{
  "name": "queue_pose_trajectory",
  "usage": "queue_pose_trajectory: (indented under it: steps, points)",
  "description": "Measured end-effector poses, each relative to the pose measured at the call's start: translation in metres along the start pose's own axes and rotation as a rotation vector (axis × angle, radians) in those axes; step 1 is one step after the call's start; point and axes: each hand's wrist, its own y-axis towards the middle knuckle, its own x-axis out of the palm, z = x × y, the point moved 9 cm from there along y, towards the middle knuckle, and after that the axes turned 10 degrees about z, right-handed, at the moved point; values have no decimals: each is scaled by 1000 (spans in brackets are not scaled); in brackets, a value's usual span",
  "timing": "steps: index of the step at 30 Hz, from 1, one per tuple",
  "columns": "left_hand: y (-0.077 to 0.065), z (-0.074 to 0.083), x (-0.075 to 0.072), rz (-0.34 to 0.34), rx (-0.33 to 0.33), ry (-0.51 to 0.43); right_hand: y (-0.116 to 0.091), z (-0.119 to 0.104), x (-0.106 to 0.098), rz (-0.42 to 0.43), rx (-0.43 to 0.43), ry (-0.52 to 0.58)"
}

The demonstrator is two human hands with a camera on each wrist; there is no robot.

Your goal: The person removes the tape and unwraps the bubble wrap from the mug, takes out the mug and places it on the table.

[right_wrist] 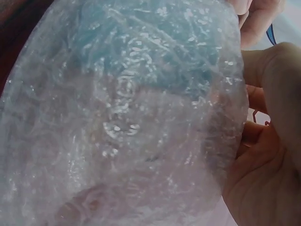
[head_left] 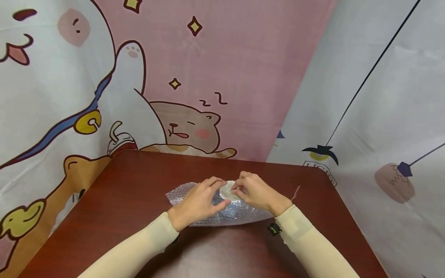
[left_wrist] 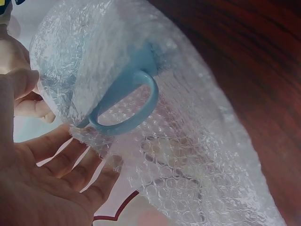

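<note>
Blue mug [left_wrist: 141,61] sat mouth-up on table [head_left: 139,185], cushioned by bubble wrap [head_left: 226,219]. Your left hand [head_left: 199,199] spread wide beside mug, apparently for steadying. Your right hand [head_left: 256,190] curled at top, likely working bubble wrap; pinch not discernible.

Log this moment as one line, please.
blue mug: partly wrapped, handle showing | left hand: touching bubble wrap | right hand: at mug's top

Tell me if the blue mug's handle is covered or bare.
Bare, on the side the left wrist view shows: the handle is sharp and unobscured, with bubble wrap behind it.
</note>
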Motion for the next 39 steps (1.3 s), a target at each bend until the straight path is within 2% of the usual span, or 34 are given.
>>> queue_pose_trajectory:
  steps: [11, 19, 24, 30, 39]
  points:
    - [1, 0, 1, 2, 12, -1, -3, 1, 1, 55, -41, 35]
    - [1, -2, 1, -12, 0, -12, -5, -1, 0, 106, -92, -23]
    - [1, -3, 1, -14, -5, -28, -7, 0, 0, 125, -71, -12]
    - [1, -2, 1, -5, -5, -28, -11, 3, 1, 124, -39, 50]
    - [1, -1, 1, -6, 4, -23, -17, -4, 0, 151, -124, 51]
